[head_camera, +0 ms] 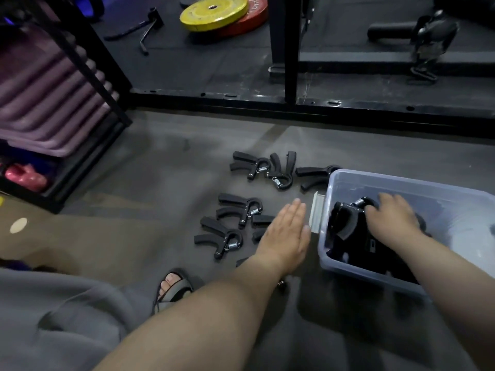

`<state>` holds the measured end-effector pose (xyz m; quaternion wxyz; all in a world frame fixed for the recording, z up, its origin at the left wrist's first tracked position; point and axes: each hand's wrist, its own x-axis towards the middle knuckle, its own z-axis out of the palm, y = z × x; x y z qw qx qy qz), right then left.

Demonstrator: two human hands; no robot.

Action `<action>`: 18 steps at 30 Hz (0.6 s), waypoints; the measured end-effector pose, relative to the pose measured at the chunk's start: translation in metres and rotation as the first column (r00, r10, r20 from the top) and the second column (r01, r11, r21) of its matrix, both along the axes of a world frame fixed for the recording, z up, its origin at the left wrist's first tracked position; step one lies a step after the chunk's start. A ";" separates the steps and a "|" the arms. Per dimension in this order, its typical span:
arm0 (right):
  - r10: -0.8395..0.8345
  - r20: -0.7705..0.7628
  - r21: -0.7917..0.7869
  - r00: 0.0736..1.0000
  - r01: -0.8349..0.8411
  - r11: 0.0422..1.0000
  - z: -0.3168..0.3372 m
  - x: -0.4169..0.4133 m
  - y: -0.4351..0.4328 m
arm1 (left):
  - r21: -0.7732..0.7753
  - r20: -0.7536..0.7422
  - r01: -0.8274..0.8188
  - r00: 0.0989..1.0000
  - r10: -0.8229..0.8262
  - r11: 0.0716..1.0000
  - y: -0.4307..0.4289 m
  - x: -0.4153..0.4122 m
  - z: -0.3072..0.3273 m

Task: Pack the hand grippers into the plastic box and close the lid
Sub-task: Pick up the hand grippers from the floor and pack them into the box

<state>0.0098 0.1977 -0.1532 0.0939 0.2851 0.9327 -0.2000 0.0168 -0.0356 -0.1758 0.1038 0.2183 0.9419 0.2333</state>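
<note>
Several black hand grippers with steel springs lie on the grey floor; one is in the far row, another in the middle, another nearest me. A translucent plastic box stands at the right with black hand grippers piled inside. My right hand is inside the box, fingers curled on a hand gripper at the top of the pile. My left hand hovers flat and open over the floor beside the box's left wall, covering part of one gripper. No lid is in view.
A black rack frame and its base bar cross the floor behind the grippers. Yellow and red weight plates lie far back. A shelf with purple mats stands at left. My sandalled foot rests near my left forearm.
</note>
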 end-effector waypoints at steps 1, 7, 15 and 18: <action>0.044 -0.042 -0.027 0.998 -0.045 0.999 0.000 0.000 -0.013 | -0.003 0.041 -0.073 0.997 0.073 0.997 -0.007 -0.002 -0.003; 0.254 -0.237 -0.136 0.938 -0.291 0.947 -0.011 0.001 -0.070 | -0.240 0.230 -0.335 0.892 0.388 0.911 -0.052 -0.017 -0.027; 0.171 -0.314 -0.292 0.934 -0.266 0.918 0.003 0.003 -0.092 | -0.340 0.368 -0.264 0.846 0.386 0.902 -0.053 -0.048 -0.031; 0.215 -0.200 -0.246 0.956 -0.261 0.933 0.004 0.004 -0.115 | -0.341 0.359 -0.217 0.870 0.340 0.915 -0.049 -0.056 -0.039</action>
